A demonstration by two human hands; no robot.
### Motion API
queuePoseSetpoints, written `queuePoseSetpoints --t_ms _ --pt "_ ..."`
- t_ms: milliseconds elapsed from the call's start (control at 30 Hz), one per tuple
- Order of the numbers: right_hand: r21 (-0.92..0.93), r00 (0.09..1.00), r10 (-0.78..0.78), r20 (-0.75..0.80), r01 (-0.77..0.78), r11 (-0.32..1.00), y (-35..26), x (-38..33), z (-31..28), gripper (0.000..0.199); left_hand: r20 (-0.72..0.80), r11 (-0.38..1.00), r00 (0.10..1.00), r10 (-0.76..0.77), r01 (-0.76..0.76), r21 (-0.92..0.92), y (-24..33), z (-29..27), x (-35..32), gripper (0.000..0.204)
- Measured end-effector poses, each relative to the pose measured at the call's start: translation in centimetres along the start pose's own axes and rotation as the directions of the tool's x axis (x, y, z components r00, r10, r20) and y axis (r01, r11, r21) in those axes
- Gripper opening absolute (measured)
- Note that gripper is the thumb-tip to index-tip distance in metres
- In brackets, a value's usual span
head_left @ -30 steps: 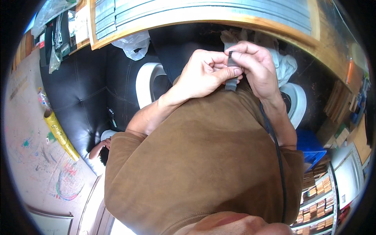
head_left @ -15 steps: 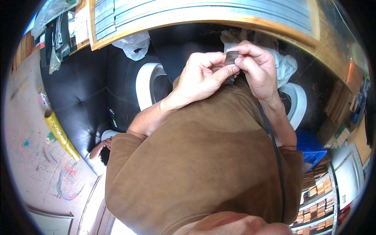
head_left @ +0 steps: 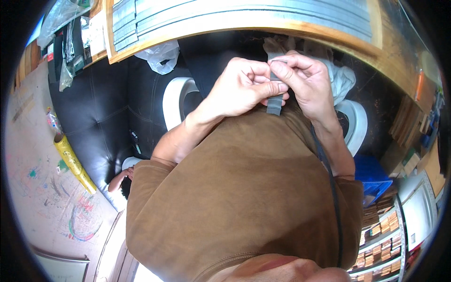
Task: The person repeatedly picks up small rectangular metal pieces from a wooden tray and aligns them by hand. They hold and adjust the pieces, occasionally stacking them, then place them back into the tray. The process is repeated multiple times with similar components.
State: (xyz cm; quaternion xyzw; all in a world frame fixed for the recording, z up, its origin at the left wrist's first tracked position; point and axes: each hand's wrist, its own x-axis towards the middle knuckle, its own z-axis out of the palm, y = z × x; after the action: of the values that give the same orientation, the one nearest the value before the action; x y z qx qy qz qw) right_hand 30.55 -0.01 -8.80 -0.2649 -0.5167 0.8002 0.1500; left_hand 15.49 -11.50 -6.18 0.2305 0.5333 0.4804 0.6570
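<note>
Upper centre of frame: left hand [head_left: 237, 89] and right hand [head_left: 305, 82] both pinch a small grey strip [head_left: 275, 101], fingers closed; its lower end hangs below the fingertips, over the brown shirt [head_left: 244, 197].

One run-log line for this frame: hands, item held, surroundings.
left hand: pinching grey strip | right hand: gripping grey strip top end | strip: upright, above brown-shirted torso | nearby: wooden bench edge, black seat

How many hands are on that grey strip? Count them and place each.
2. The left hand pinches the grey strip from the left; the right hand grips its top from the right. The strip's middle is hidden behind fingers.
</note>
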Motion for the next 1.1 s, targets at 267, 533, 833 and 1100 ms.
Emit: queuePoseSetpoints --t_ms 267,533,833,1100 --pt "0.272 0.990 0.104 0.093 -0.126 0.954 -0.8 1.2 -0.8 0.029 0.063 0.984 0.994 -0.087 0.095 -0.149 2.9 -1.7 1.7 0.022" --pt "0.125 0.998 0.069 -0.014 -0.067 0.990 -1.9 2.2 -0.1 0.015 0.083 0.968 0.996 -0.044 0.063 -0.241 3.1 -2.1 2.5 0.020" --pt "0.223 0.976 0.167 -0.137 -0.133 0.966 -2.4 2.1 0.7 0.014 0.054 0.962 0.997 -0.059 0.071 -0.262 3.2 -1.6 2.4 0.018" --pt "0.221 0.992 0.099 -0.084 -0.078 0.972 -2.3 2.2 0.7 0.014 0.028 0.990 0.998 -0.055 0.058 -0.131 3.0 -1.8 2.5 0.014"
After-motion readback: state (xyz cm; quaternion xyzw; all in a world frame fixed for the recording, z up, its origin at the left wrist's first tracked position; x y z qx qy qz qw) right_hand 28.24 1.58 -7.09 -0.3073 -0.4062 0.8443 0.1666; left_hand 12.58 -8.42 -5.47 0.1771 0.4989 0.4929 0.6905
